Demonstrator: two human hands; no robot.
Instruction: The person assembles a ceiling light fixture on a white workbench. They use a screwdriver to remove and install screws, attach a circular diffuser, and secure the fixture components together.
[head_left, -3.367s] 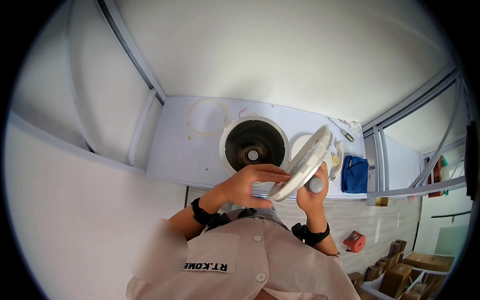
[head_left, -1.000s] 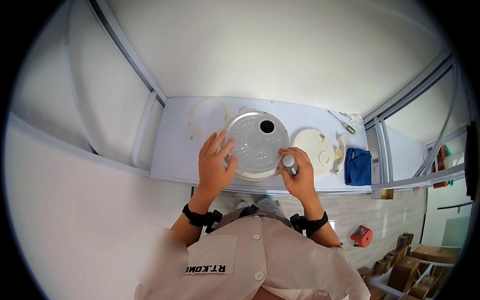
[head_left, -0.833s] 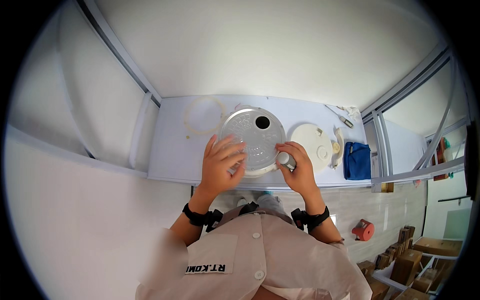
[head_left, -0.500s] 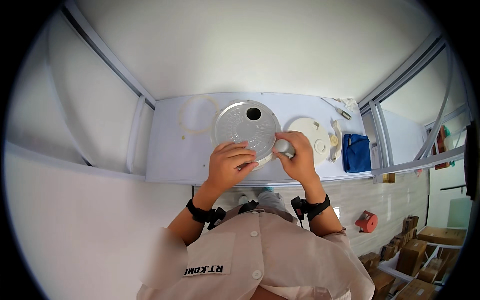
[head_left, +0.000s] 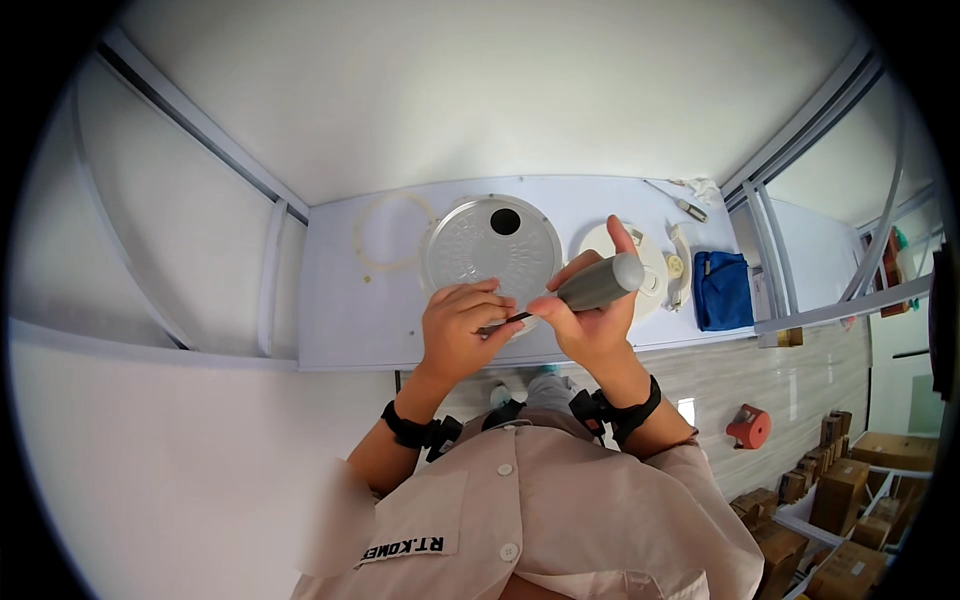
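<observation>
A round silver metal disc, embossed and with a dark round hole towards its far right, lies on the table before me. In my right hand is a screwdriver with a thick grey handle, its index finger stretched away from the grip. The dark shaft slants left across the disc's near edge. My left hand rests at that near edge, fingers bent and pinched around the shaft's end; whether a small part is also held there is hidden.
Right of the disc lies a white round cover, beside a curved white piece. A blue cloth pouch and another screwdriver lie farther right. On the left is a thin cream ring. A red stool stands on the floor.
The screwdriver has swung from pointing down, handle end up, to a slant with its shaft showing. My right hand has turned and its index finger lifted. The left hand stays by the disc's edge.
</observation>
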